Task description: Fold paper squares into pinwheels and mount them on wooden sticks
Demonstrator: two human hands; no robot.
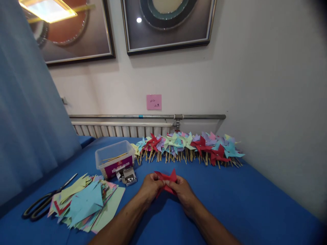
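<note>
A red paper pinwheel (168, 177) with pointed, folded corners is held in front of me, above the blue table. My left hand (151, 186) grips its left side, thumb near the middle. On the right side, my right hand (183, 191) pinches the paper, and its thumb also reaches the centre. The two thumbs almost meet there. Whatever lies under the thumbs is hidden. No stick shows on this pinwheel.
Left of my hands are small boxes of metal pins (129, 177), a plastic tub (114, 149) with thin sticks, a pile of cut paper (87, 204) and black-handled scissors (42, 204). Finished pinwheels on sticks (187, 144) line the back of the blue table (230, 204).
</note>
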